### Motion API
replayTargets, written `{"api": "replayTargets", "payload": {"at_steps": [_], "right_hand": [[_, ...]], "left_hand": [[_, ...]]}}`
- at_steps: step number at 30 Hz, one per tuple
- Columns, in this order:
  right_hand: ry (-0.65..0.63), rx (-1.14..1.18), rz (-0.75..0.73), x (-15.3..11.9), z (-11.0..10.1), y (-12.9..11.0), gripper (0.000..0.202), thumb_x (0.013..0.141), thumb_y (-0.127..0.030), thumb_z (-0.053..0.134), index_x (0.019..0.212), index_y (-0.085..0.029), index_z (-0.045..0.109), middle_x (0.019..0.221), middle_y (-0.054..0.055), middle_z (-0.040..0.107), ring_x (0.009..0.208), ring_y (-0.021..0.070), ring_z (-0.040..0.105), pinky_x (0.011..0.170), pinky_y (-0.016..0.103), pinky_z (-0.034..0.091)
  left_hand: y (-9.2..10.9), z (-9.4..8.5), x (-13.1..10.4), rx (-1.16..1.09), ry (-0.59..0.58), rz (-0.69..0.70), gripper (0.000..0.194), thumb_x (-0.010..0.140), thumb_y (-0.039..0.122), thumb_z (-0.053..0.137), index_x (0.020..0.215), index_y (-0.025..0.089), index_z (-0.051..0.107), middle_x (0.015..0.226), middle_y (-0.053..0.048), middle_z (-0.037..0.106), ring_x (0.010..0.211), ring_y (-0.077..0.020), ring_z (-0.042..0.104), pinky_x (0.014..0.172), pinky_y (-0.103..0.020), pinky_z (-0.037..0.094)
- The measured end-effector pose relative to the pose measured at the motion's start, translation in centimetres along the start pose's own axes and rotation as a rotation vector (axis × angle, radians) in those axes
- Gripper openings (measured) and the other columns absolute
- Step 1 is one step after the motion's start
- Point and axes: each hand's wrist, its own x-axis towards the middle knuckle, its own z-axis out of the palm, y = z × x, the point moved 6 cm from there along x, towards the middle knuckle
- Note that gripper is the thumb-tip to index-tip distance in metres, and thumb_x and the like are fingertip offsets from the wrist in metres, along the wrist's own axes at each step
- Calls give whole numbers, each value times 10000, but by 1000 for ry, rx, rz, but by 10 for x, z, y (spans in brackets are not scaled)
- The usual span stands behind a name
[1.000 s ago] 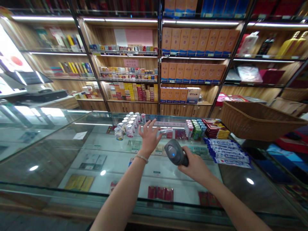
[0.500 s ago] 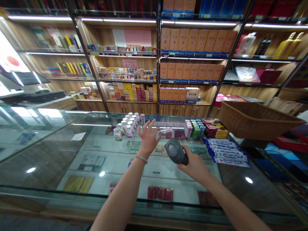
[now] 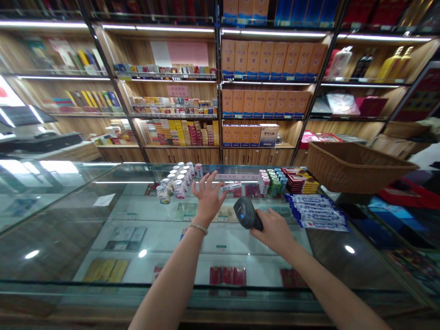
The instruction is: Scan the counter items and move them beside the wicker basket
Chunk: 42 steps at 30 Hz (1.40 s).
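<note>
My left hand (image 3: 208, 199), a beaded band at its wrist, is raised over the glass counter. Between its thumb and index finger it pinches one end of a small pink-and-white tube (image 3: 231, 186), whose other end points right; the remaining fingers are spread. My right hand (image 3: 273, 229) is wrapped round the handle of a dark grey barcode scanner (image 3: 244, 213). A blue light shows on the scanner, whose head is just below and right of the tube, apart from it. Left of my left hand stand rows of small white-capped bottles (image 3: 178, 181), with a pink tube (image 3: 199, 170) at their end.
Right of the hands are rows of pink, green and blue tubes (image 3: 274, 182), stacked red and yellow boxes (image 3: 299, 181) and blue-white packets (image 3: 316, 211). A wicker basket (image 3: 357, 167) stands behind them. A paper slip (image 3: 104, 200) lies left on the glass counter (image 3: 202, 284).
A blue light now shows on the scanner. The tube in my left hand has tilted slightly, its right end higher. The background has shifted left in view.
</note>
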Motion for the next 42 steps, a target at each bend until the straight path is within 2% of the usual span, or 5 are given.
{"api": "replayTargets", "payload": {"at_steps": [6,16,26,33,42], "right_hand": [[63,-57,-156,-3,12,-10,306,769,-239,692,1069,-174,678,1574,169,489,1490,396,392,1207,657,266],[-17,-106,-246,-10,20,-25,367,809,-387,727,1091,-156,681,1712,193,174,1578,451,108,1204,752,105],[-163,22,-190,-5,11,-18,632,815,-587,720,1282,-183,585,1721,190,146,1598,396,51,1225,721,111],[286,58,-77,58,-43,22,534,891,-495,671,1351,-242,573,1609,148,418,1556,352,249,1221,633,237],[433,156,20,75,-19,47,210,900,-384,688,1086,-297,730,1511,88,551,1451,339,409,1135,584,309]], "left_hand": [[3,-1,1,19,7,12,146,845,374,753,964,296,720,1498,-68,592,1409,-347,463,1222,-640,81],[4,-3,2,-15,-5,5,150,853,372,748,974,285,728,1519,-74,571,1422,-351,445,1227,-636,71],[6,-4,3,-29,9,17,147,871,374,735,975,270,733,1520,-86,567,1423,-350,440,1228,-635,50],[20,-7,3,-85,-7,53,164,860,369,748,996,278,729,1534,-83,554,1427,-338,444,1232,-623,52],[37,-12,4,-112,-61,98,159,872,403,742,998,307,733,1524,-62,565,1425,-321,446,1221,-614,82]]}}
